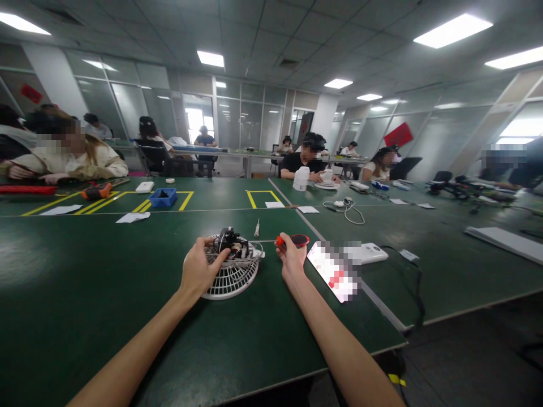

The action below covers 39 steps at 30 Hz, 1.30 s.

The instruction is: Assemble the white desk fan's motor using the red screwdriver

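A white fan grille (231, 287) lies on the green table with a black motor assembly (237, 247) and loose wires on top of it. My left hand (200, 271) is closed around the left side of this assembly, thumb in front. In my right hand (292, 259) is a screwdriver (300, 241) with a red and black handle. Its thin shaft points left towards the motor; whether the tip touches anything I cannot make out. Just behind the assembly lies a small clear-handled screwdriver (257, 228).
To the right of my right hand lie a lit phone (331, 271) and a white device (369, 252) with a black cable. Farther back are a blue bin (163, 198), an orange-black tool (97, 191) and a white cable (354, 212). Several people sit at tables beyond.
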Motion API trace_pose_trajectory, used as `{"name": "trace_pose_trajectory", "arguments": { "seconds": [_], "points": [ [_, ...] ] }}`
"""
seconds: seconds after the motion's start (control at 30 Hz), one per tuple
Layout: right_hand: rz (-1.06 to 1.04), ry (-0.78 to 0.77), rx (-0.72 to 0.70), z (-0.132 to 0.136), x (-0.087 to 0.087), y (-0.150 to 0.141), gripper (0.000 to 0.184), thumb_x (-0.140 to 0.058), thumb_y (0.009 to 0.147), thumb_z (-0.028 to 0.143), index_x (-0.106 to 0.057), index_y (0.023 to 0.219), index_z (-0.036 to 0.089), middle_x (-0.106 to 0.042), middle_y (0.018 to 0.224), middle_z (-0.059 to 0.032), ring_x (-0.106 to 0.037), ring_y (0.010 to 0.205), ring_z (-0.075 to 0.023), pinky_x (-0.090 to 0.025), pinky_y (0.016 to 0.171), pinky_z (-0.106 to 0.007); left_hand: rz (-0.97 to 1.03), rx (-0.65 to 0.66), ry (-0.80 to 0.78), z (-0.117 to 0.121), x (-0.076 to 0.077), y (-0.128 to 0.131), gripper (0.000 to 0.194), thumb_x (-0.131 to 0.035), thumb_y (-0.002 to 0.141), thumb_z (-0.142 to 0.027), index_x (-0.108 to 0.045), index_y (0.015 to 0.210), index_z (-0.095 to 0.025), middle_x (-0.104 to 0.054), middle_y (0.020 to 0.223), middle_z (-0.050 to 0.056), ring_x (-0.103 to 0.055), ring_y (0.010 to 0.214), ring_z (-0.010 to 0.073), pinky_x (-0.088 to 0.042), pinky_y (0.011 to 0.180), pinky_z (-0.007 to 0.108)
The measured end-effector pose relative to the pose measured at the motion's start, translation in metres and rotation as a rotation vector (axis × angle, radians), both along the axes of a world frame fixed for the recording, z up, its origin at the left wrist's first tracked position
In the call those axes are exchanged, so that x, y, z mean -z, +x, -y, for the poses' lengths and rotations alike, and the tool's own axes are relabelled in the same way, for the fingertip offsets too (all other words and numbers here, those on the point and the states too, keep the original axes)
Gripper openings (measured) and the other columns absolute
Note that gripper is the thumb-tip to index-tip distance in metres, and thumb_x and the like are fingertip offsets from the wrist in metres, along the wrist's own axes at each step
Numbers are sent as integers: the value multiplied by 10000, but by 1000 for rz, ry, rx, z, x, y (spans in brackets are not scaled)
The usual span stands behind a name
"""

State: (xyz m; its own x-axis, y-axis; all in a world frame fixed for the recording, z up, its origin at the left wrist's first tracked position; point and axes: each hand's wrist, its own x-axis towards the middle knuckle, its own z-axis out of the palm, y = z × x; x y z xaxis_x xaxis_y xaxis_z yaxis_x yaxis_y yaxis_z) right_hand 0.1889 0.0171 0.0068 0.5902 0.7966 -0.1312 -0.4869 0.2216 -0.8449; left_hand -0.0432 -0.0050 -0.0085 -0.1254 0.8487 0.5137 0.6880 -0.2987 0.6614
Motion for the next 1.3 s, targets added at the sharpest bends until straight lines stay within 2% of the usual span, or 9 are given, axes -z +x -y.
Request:
{"name": "trace_pose_trajectory", "arguments": {
  "seconds": [0.13, 0.23, 0.37, 0.47, 0.63, 0.83, 0.93, 1.13, 1.3],
  "points": [
    [29, -21, -1, 1, 2, -2, 537, -947, 536, 394, -513, 804, 224, -659, 570, 54, -603, 480, -108, -454, 406, -167, 9, -11, -1, 1, -1, 1, 493, -642, 838, -599, -565, 1113, -196, -710, 1099, 139, -691, 1028, 334, -546, 940, 528],
    [-46, -5, -17, 3, -1, -3, 514, -940, 566, 387, -521, 819, 231, -651, 592, 69, -611, 515, -108, -481, 433, -175, 11, -9, 0, 1, -1, 1, 500, -637, 840, -608, -564, 1115, -196, -708, 1104, 142, -691, 1024, 335, -547, 937, 534],
    [-193, 22, -14, 6, -6, -1, 280, -783, 718, 311, -532, 816, 233, -637, 622, 69, -623, 563, -115, -574, 539, -231, 5, -7, -14, 1, 0, 0, 510, -637, 842, -617, -564, 1118, -195, -709, 1094, 141, -697, 1009, 329, -556, 916, 527],
    [-257, 58, -56, 9, -10, 1, 139, -645, 740, 207, -507, 742, 225, -692, 698, 33, -655, 614, -116, -610, 619, -256, 9, -7, -16, 0, 1, 0, 496, -640, 846, -608, -564, 1113, -197, -709, 1090, 136, -698, 1010, 322, -554, 927, 521],
    [-241, 58, -61, 12, -12, 0, 149, -645, 700, 134, -526, 739, 214, -693, 662, 29, -689, 644, -123, -605, 642, -235, 12, -6, 3, -1, 4, 0, 514, -642, 841, -621, -560, 1121, -198, -710, 1087, 131, -695, 1029, 322, -546, 954, 523],
    [-119, -21, -21, 12, -8, -7, 282, -819, 690, 331, -593, 786, 193, -660, 598, 25, -592, 510, -100, -470, 456, -181, -11, -24, 5, 1, 0, 0, 525, -640, 826, -632, -560, 1117, -202, -711, 1088, 133, -698, 1014, 328, -561, 911, 510],
    [-161, -8, -41, 14, -7, -8, 287, -794, 711, 389, -576, 756, 208, -632, 587, 38, -587, 521, -108, -494, 477, -202, -11, -34, -5, 2, -2, 1, 516, -646, 820, -621, -562, 1106, -199, -713, 1075, 135, -703, 1003, 330, -564, 906, 511],
    [-232, 56, -87, 16, -11, -5, 98, -638, 758, 286, -572, 792, 222, -673, 688, 44, -659, 625, -115, -575, 612, -234, 11, -29, 26, 2, 0, 2, 497, -660, 821, -599, -562, 1108, -206, -716, 1069, 126, -708, 996, 319, -566, 915, 503],
    [-197, 12, -84, 15, -10, -6, 235, -783, 715, 272, -571, 793, 209, -704, 693, 23, -664, 618, -114, -539, 569, -203, 20, -29, 36, 3, 1, 2, 496, -665, 822, -592, -566, 1112, -201, -716, 1078, 131, -706, 1010, 317, -560, 935, 506]
  ]
}}
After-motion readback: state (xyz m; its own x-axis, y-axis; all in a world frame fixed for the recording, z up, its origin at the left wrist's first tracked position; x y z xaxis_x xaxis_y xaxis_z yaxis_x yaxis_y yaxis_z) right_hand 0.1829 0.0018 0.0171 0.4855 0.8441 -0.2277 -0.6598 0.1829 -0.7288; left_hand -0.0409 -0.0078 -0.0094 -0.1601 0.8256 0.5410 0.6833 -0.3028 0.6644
